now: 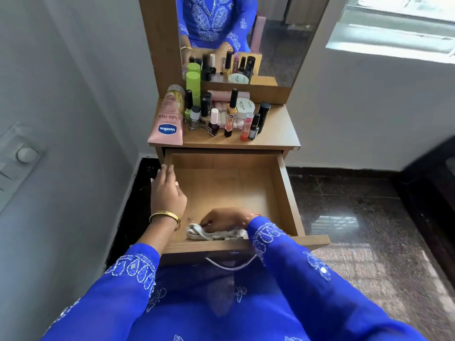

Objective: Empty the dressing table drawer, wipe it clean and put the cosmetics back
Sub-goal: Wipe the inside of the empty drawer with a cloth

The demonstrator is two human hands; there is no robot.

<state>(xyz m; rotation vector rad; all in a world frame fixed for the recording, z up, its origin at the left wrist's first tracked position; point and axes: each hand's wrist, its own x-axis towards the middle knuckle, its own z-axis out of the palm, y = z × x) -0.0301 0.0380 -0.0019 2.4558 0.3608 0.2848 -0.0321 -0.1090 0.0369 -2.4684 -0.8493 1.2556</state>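
Observation:
The wooden drawer (285, 188) of the dressing table stands pulled out, and only a white cloth (211, 233) lies in it. My right hand (221, 220) presses that cloth against the drawer floor near the front left corner. My left hand (167, 190) rests on the drawer's left wall with relaxed fingers and holds nothing. The cosmetics stand on the table top (278, 136): a pink Vaseline tube (170, 121), a green bottle (193, 87), several nail polish bottles (214, 123), a white jar (246, 107) and a black tube (263, 116).
A mirror (270, 33) rises behind the table top. A grey wall with a switch plate (22, 153) runs along the left. Dark polished floor (357, 212) lies to the right of the drawer, with a dark piece of furniture (433, 183) at the far right.

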